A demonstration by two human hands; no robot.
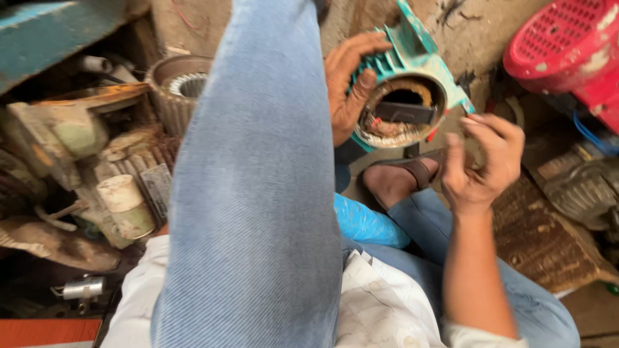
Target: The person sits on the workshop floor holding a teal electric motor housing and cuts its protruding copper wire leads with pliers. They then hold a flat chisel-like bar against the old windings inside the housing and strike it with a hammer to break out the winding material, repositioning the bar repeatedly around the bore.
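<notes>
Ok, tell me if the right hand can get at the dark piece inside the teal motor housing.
Probably yes. The right hand is raised just beside the open mouth of the teal motor housing, nothing lies between, and the dark piece sits exposed across the opening. The left hand grips only the far rim.

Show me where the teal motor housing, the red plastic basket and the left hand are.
teal motor housing [422,61], head view, on its finned outer shell.
red plastic basket [561,38], head view, on its perforated side wall.
left hand [348,84], head view, on the back of the hand gripping the housing.

Faded blue jeans [251,180], white buttoned shirt [380,309], brown sandal [419,169].
</notes>
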